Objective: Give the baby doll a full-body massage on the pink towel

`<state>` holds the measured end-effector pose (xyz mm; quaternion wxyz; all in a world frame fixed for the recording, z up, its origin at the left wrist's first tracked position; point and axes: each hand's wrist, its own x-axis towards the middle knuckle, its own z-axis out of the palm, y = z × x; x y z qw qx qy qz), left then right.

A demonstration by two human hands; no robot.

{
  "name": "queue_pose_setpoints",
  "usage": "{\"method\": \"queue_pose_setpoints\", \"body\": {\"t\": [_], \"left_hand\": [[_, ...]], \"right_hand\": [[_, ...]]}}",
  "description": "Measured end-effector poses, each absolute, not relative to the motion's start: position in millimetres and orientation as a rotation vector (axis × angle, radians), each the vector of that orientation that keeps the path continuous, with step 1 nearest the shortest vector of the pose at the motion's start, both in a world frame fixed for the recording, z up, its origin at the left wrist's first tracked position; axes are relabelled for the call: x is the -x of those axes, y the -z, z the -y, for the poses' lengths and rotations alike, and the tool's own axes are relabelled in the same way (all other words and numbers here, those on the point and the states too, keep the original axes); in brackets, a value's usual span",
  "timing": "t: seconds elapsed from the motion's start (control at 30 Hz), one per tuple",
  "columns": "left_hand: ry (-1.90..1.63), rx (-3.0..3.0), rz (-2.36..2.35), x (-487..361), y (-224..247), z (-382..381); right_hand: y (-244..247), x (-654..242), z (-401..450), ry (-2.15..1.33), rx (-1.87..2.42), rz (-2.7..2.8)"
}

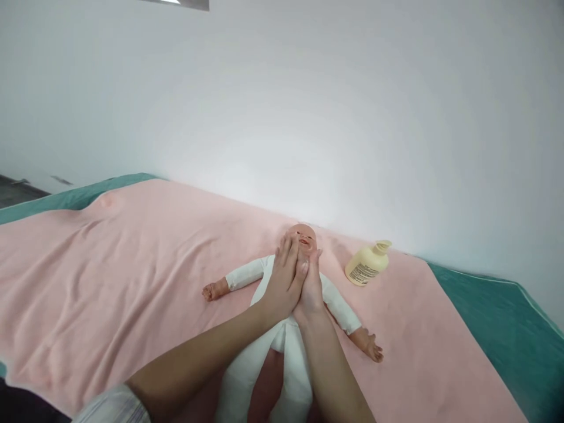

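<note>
A baby doll (259,358) with a white cloth body lies on its back, arms spread and head towards the wall. My left hand (284,279) is over the doll's chest, fingers straight and close together, fingertips beside its face. My right hand (312,288) meets it palm-side at the doll's chest, its thumb pointing up; its other fingers are partly hidden behind the left hand. Between the two palms I see no object. Whether the hands press on the doll or hover just over it I cannot tell. Right of the doll's head stands a pale yellow pump bottle (365,264), leaning slightly.
A wrinkled pink blanket (145,252) covers most of the surface under the doll. Green cloth (493,317) shows past its edges at the right and far left. A plain white wall (282,106) rises directly behind the doll's head.
</note>
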<state>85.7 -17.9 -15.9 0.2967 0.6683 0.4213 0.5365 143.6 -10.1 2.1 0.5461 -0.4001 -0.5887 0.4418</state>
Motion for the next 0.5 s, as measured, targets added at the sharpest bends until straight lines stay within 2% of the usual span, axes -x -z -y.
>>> {"method": "queue_pose_setpoints", "body": {"t": [0.13,0.27,0.37,0.5], "left_hand": [[-1.384,-2.216,-1.015,-61,23,29],[-1.276,-2.385,-0.769,-47,36,16],[-1.311,-2.267,-0.703,-35,45,5],[-1.445,-1.856,-1.002,-24,52,-1]], "right_hand": [[-5,-145,27,-1.363,0.951,1.261],[-1,-168,29,-1.493,1.011,1.209],[-1,-186,27,-1.602,0.960,1.348],[-15,-204,28,-1.509,1.016,1.662]]}}
